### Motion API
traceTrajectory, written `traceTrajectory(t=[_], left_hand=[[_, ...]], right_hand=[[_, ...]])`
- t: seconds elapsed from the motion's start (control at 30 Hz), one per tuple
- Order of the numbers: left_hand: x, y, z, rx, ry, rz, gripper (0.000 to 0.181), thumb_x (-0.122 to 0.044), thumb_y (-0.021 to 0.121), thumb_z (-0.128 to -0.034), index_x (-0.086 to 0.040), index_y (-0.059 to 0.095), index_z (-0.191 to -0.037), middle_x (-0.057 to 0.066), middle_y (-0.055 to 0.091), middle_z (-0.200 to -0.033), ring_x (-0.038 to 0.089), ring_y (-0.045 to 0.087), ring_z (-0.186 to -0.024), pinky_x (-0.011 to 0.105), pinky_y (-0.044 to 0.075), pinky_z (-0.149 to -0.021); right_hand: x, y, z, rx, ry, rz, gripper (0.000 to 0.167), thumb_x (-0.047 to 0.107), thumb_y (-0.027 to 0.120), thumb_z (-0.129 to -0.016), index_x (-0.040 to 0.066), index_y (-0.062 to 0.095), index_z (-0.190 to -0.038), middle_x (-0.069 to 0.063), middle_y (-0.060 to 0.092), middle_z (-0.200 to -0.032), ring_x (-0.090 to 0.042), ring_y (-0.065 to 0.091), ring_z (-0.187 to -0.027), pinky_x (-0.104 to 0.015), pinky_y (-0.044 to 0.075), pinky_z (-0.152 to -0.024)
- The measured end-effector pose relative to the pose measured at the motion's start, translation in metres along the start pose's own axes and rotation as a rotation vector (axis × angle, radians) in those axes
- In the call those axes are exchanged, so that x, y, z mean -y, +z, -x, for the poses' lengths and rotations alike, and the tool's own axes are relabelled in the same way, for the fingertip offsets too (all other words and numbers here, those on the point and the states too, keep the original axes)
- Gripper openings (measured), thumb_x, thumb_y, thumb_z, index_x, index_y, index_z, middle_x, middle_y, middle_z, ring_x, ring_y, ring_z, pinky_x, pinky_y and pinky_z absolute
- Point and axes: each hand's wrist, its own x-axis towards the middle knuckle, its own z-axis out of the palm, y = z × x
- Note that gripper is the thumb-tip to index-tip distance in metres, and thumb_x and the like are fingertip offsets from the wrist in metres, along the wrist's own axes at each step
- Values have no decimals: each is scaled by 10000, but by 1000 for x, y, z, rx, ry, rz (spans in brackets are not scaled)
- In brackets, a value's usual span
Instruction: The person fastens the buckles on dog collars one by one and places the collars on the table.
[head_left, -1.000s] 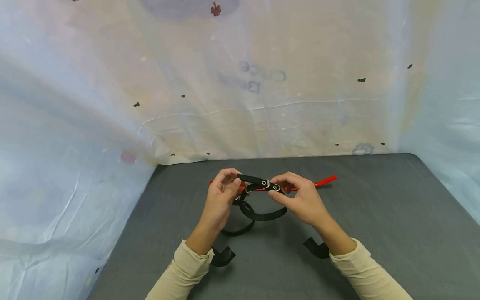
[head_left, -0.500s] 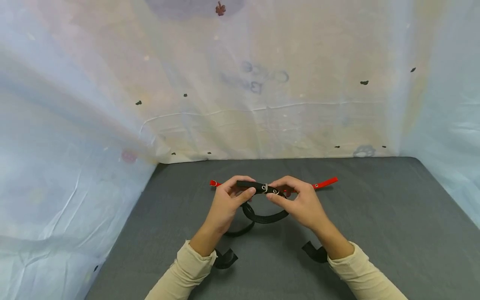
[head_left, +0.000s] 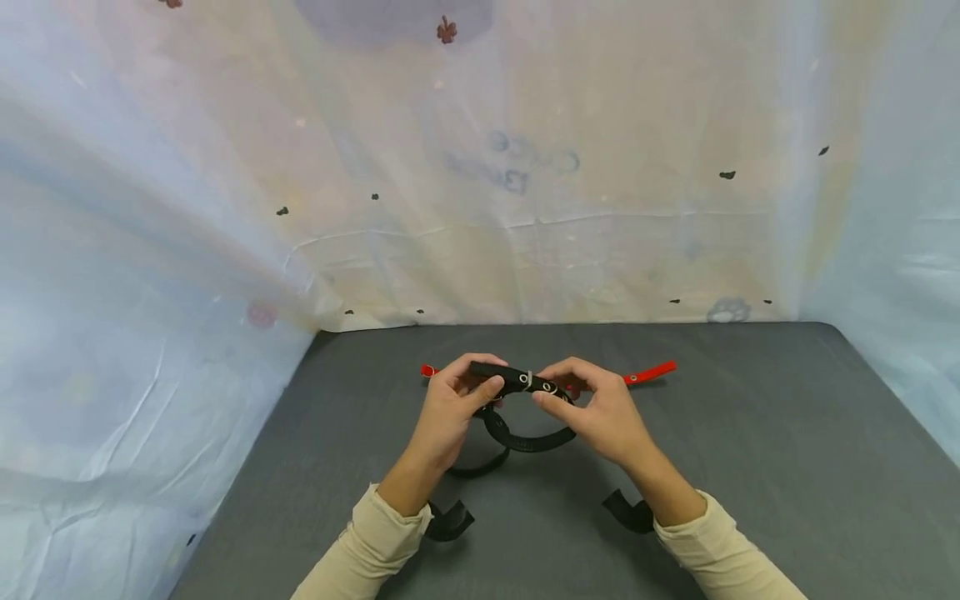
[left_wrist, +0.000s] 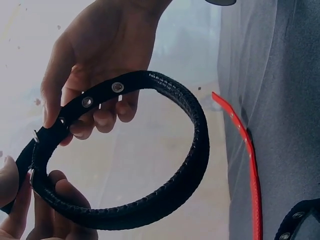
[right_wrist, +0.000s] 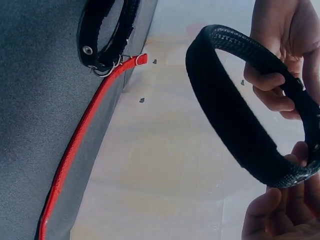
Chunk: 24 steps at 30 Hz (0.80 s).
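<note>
A: Where's the blk collar [head_left: 532,446]?

B: Centre of scene, btwn both hands, lifted over the grey table [head_left: 787,450]. It's looped, ends overlapping.

A: L hand [head_left: 448,408]?

B: Pinching the strap's left part, thumb on near side, fingers curled round the far side.

A: R hand [head_left: 600,408]?

B: Same sort of pinch, thumb + fingertips, just right of the metal buckle [head_left: 529,381]. On both hands only the strap sits btwn thumb & fingers.

A: Which way's it pointing?

B: Held stretch: long axis L–R, strap end pointing left, right part dipping a bit. Rest of the loop swings below, rounded side twd near. Per head cam, loop's wider L–R than near–far.

A: Eyelets [head_left: 547,387]?

B: Row along the strap; L wrist cam shows a few at the R hand's fingers.

A: What's around it?

B: Second blk collar [head_left: 480,472] on the table, near-left, partly behind the L hand. Red strap [head_left: 651,372] lies far side, behind the hands, long axis approx L–R, buckle end left. R wrist cam has that end by a blk collar's rings; touching or not, can't tell.

A: Further out?

B: Pale marked backdrop [head_left: 600,258] past the far edge. Nearer: beige sleeves [head_left: 382,537], blk band [head_left: 450,523] by each wrist.
</note>
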Motion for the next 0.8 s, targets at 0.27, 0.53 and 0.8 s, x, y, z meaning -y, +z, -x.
traceTrajectory(t=[0.27, 0.53, 0.8], left_hand=[[-1, -4, -2, -35, 11, 104, 157, -172, 671, -955, -139, 648, -1107, 6, 677, -1025, 151, 677, -863, 314, 589, -790], [-2, -6, -3, -49, 9, 129, 291, -172, 634, -978, -1, 569, -1205, -2, 712, -993, 145, 714, -899, 348, 600, -832], [-4, -5, -2, -47, -4, 92, 323, -142, 707, -933, -15, 583, -1203, -3, 729, -974, 148, 720, -874, 349, 597, -834]], right_hand=[[1, -2, -1, -18, 11, -8, 170, 240, 768, -889, 273, 716, -1047, 82, 708, -943, -116, 581, -810, -305, 483, -729], [0, -4, -2, -15, 37, -21, 180, 256, 760, -896, 265, 714, -1070, 63, 704, -942, -127, 590, -825, -273, 478, -727], [-3, -3, -3, -22, 24, -57, 146, 226, 733, -919, 249, 713, -1062, 43, 705, -935, -127, 592, -803, -293, 474, -703]])
